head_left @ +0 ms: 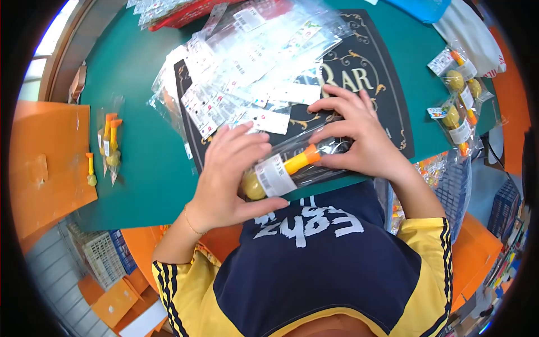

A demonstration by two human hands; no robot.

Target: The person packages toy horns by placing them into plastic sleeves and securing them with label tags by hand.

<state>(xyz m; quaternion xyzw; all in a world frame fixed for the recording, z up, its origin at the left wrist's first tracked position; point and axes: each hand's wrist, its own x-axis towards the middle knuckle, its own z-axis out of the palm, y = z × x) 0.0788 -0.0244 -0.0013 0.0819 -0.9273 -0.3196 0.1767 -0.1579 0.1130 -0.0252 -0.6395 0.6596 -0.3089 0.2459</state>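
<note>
Bagged toy [275, 175] sits at the table's [146, 202] near edge, seemingly packed, sealing unclear: left hand [227, 171] cups its ball end [254, 188], fingers half-curled; right hand [365, 135] loosely pinches the handle end [310, 153]. Matching packs lie left [111, 140] and right [460, 121]; farther off, flat bags [247, 62] pile up, apparently unfilled.

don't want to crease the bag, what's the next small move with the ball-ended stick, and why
Probably smooth the clear bag flat with the right hand, just beyond the orange tip of the ball-ended stick. The plastic there looks loose and wrinkled, the right hand is at that end, and the left hand curves around the ball end, well placed to steady it.
</note>
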